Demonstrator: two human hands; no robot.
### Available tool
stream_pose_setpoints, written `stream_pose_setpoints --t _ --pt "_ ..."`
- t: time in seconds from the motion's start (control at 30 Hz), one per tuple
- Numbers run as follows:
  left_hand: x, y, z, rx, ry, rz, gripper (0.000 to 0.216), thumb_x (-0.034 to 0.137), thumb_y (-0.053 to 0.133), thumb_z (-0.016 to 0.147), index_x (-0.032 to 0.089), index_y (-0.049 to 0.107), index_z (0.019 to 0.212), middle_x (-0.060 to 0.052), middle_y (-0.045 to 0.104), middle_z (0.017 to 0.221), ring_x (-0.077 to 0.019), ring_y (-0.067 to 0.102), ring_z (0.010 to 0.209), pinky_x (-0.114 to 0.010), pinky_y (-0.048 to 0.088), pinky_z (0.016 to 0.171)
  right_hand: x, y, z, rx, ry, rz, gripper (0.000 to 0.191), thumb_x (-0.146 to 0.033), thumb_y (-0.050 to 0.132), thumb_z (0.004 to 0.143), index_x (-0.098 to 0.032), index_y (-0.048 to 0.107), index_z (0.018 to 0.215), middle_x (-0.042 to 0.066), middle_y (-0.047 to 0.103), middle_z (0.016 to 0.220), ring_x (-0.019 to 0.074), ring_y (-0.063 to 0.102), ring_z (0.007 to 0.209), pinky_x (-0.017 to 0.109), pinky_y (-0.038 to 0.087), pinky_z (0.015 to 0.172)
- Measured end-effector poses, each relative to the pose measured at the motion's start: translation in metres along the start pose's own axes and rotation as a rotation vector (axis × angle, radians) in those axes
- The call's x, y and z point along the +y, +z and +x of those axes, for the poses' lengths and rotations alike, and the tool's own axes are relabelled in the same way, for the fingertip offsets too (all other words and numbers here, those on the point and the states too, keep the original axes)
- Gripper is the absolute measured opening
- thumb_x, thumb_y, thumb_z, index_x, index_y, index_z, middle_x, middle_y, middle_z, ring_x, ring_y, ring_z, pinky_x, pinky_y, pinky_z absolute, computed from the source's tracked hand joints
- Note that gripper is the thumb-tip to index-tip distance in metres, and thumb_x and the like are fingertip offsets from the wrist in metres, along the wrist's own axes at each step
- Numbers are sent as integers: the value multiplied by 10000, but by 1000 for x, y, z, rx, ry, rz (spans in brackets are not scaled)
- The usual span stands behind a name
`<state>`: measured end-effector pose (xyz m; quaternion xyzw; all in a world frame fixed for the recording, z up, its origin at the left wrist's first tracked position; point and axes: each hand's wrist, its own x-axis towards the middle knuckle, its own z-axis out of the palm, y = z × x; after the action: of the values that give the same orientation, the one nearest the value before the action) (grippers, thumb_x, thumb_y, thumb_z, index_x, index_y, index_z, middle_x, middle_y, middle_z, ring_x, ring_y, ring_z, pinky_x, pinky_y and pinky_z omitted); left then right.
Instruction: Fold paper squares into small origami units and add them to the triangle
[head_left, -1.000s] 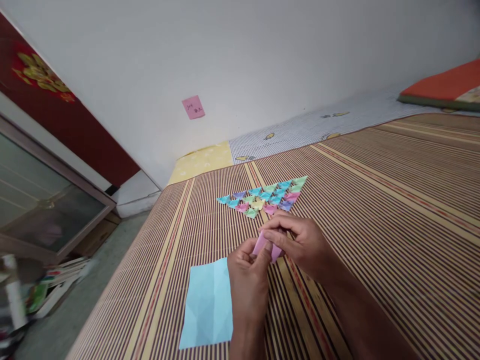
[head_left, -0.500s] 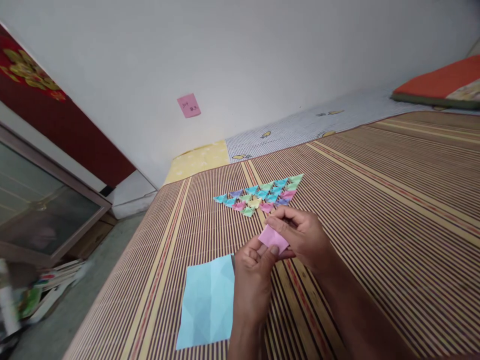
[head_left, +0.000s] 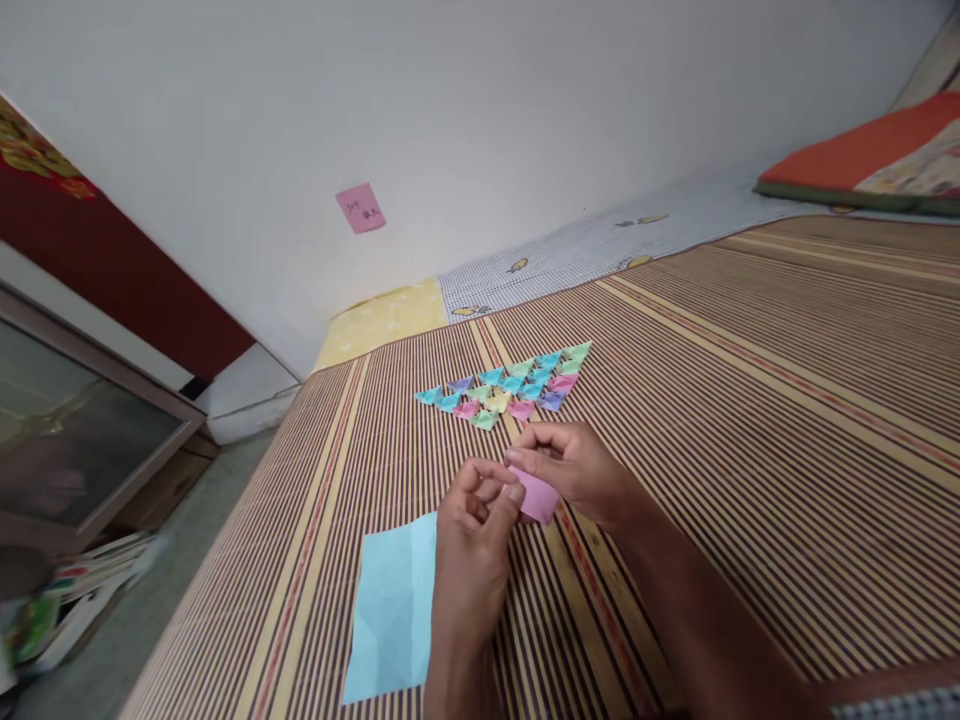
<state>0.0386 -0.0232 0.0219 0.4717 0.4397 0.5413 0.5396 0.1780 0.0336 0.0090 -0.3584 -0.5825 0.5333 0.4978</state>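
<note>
Left hand: the left hand [head_left: 476, 530] is curling in tight, thumb and forefinger pinching the near edge of the pink paper [head_left: 537, 497].
Right hand: the right hand [head_left: 577, 468] is closing narrow over the far side of the same piece, its fingertips [head_left: 517, 458] pressing on the upper edge.
Pink paper: it is sitting small and folded between the two hands, low over the striped mat [head_left: 750, 400]. The fingers are hiding much of it, and I cannot tell whether it is touching the mat.
Blue sheet: the blue sheet [head_left: 390, 605] is lying flat and creased on the mat just left of the left wrist, whose forearm is covering its right edge.
Folded pieces: a triangle of small coloured folded pieces [head_left: 506, 385] is lying on the mat just beyond the hands, apart from them.
Far side: a checked sheet [head_left: 600, 250] and a yellow cloth [head_left: 382, 315] are showing past the mat's edge at the wall. An orange cushion [head_left: 862, 155] is resting far right, and a pink note [head_left: 360, 208] is sticking to the wall.
Floor, left: a glass-fronted cabinet [head_left: 67, 430] is standing beside the bed, with books [head_left: 67, 600] lying below it.
</note>
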Motion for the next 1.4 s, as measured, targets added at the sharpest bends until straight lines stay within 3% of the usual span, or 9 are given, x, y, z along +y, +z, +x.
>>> stream_pose_setpoints --t 0.1,0.27,0.33,0.47,0.67,0.83,1.07,1.4 --pt "0 -6 1 -24 -2 70 82 244 721 858 175 738 900 -7 704 791 -114 595 738 -212 452 704 -1 2 0 9 -11 54 202 -297 689 829 -164 655 681 -20 563 640 117 498 599 248 389 561" --pt "-8 -19 3 40 -2 -56 206 218 742 834 213 782 1037 -17 745 825 -115 629 761 -211 474 739 -6 1 -1 57 -73 186 159 -320 640 910 -197 719 973 14 670 875 143 627 801 254 491 713" --pt "-10 -24 4 37 17 -112 248 197 743 826 214 777 1071 -49 773 960 -146 668 886 -240 489 829 -9 -3 -3 14 -113 182 136 -268 648 903 -209 728 995 26 694 957 157 651 904 263 506 798" --pt "-9 -29 5 40 44 -146 276 192 769 811 206 773 1087 -80 777 1074 -181 689 1004 -274 494 916 -12 -9 -9 -126 -123 141 158 -176 671 860 -215 736 999 22 698 939 159 666 897 274 519 824" --pt "-6 -27 5 68 31 -166 266 203 796 796 200 778 1062 -85 788 1058 -187 712 1005 -272 519 905 -9 -12 -11 -131 -127 37 172 -204 725 835 -202 737 1007 30 676 911 163 645 824 286 522 756" --pt "-2 -24 3 87 17 -173 261 215 839 749 218 791 1005 -66 801 1017 -186 731 966 -244 532 853 -8 -9 -9 -125 -173 -47 98 -231 710 871 -201 746 957 49 700 945 195 653 900 329 518 825" --pt "-7 -26 5 137 77 7 174 326 758 847 190 803 947 -51 781 916 -193 697 907 -294 514 850 -12 -2 -9 -77 -232 -49 99 -246 683 894 -186 705 818 34 665 862 181 616 832 309 493 766" --pt "-3 -17 3 230 70 -21 203 344 746 862 184 620 856 8 704 759 -117 651 731 -219 471 710 -15 10 -9 -5 -157 -101 111 -207 658 868 -179 639 762 -8 611 716 142 555 670 261 442 615"
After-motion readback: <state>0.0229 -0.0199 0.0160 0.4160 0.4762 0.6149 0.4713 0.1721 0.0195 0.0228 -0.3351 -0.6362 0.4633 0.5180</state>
